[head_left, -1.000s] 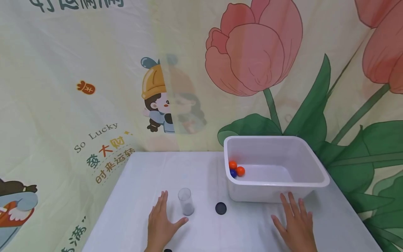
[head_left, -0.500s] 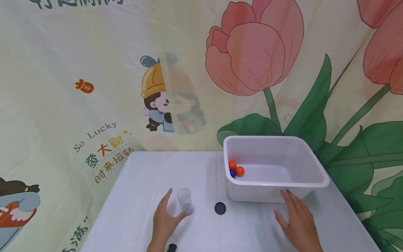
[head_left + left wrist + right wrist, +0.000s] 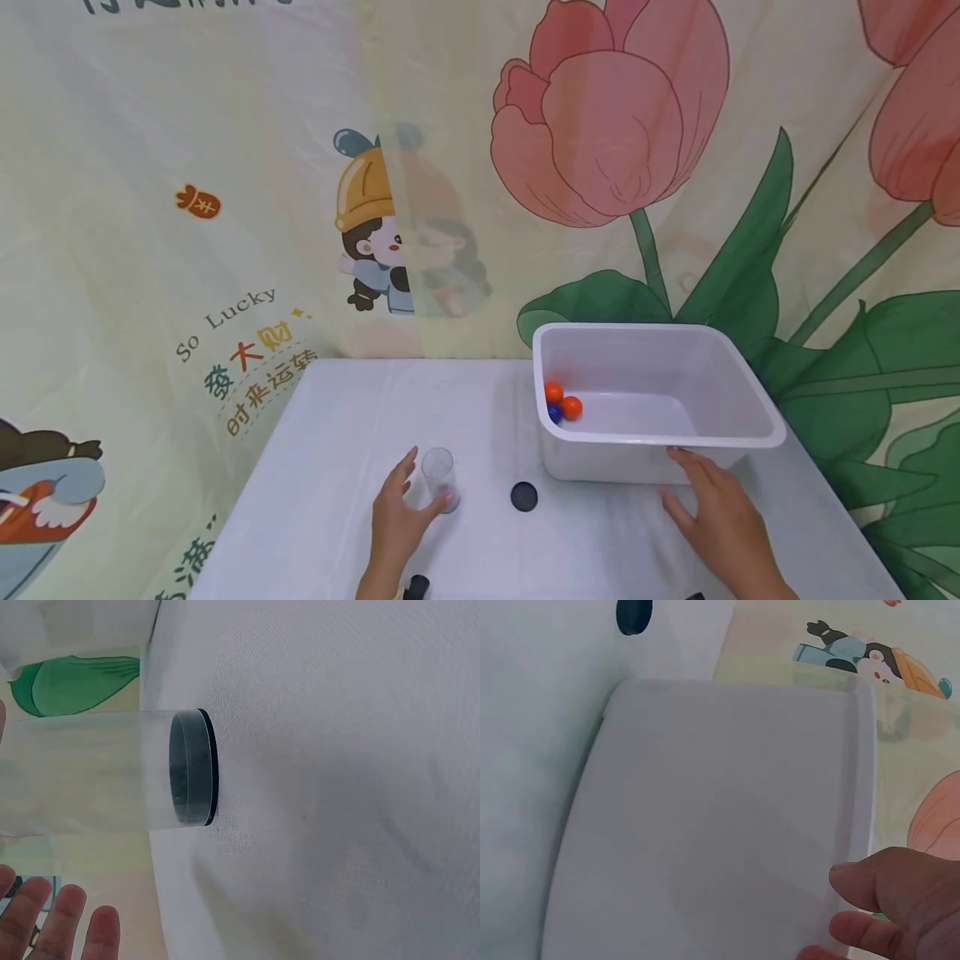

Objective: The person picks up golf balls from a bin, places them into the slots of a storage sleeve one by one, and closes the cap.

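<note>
A clear cylinder (image 3: 438,482) with a dark base (image 3: 193,768) stands upright on the white table. My left hand (image 3: 399,518) is just left of it, thumb and fingers spread apart. In the left wrist view the fingertips (image 3: 69,900) are clear of the cylinder's wall; the thumb is almost out of frame. My right hand (image 3: 723,518) hovers by the front side of a white bin (image 3: 633,458), its fingertips close under the rim. In the right wrist view, the fingers (image 3: 885,881) are loosely bent beside the rim; whether they touch it cannot be told.
A flat black disc (image 3: 524,497) lies on the table (image 3: 360,408) between cylinder and bin. Two orange balls (image 3: 572,407) and a blue ball (image 3: 555,413) sit in the bin's left end. A printed cloth backdrop (image 3: 255,150) hangs behind the table.
My left hand has moved slightly right and closer to the cylinder, its fingers less straight. My right hand has shifted slightly right and turned, its fingers drawing together near the bin's rim.
</note>
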`<state>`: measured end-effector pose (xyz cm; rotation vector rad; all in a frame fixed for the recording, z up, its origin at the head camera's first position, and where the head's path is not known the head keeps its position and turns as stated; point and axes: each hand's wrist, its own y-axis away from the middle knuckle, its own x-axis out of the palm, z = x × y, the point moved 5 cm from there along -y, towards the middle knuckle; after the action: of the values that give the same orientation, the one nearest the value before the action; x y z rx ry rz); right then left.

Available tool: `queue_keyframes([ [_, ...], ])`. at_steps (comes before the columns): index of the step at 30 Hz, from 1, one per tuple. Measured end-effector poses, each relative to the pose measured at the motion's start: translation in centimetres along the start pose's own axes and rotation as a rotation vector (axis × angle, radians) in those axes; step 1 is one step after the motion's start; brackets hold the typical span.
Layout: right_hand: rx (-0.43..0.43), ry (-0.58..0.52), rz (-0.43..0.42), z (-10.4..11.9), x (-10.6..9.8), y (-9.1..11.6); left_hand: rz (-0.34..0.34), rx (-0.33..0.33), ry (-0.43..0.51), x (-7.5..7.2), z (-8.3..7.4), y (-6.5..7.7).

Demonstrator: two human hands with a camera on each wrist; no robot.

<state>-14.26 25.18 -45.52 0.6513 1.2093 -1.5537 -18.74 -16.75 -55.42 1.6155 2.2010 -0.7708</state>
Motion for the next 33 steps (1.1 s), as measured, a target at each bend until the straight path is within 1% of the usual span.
queue_keyframes([
  [2,-0.002,-0.002,-0.005,0.1,-0.4,-0.2,-0.002,0.005,0.008,0.1,0.0,0.0],
  [6,0.019,-0.004,0.024,0.4,-1.2,-0.9,0.005,0.000,0.023,0.4,0.0,0.0],
  [10,0.047,-0.026,0.078,0.5,-2.2,-1.8,0.019,-0.007,0.038,0.6,0.0,0.1],
  [14,0.054,-0.060,0.125,0.4,-3.1,-3.0,0.028,-0.007,0.057,0.9,0.2,0.2],
  [16,0.038,-0.093,0.142,0.5,-3.5,-3.8,0.031,-0.009,0.064,1.1,0.3,0.1],
  [21,-0.041,-0.168,0.187,0.6,-4.1,-6.1,0.035,-0.026,0.076,1.6,0.6,0.0],
  [28,-0.140,-0.191,0.224,0.5,-4.4,-8.5,0.043,-0.054,0.086,1.9,0.8,0.1],
  [31,-0.166,-0.210,0.246,0.5,-4.3,-9.3,0.042,-0.067,0.088,1.8,0.9,0.1],
  [33,-0.178,-0.225,0.264,0.4,-4.3,-9.8,0.033,-0.065,0.085,1.7,0.9,0.1],
])
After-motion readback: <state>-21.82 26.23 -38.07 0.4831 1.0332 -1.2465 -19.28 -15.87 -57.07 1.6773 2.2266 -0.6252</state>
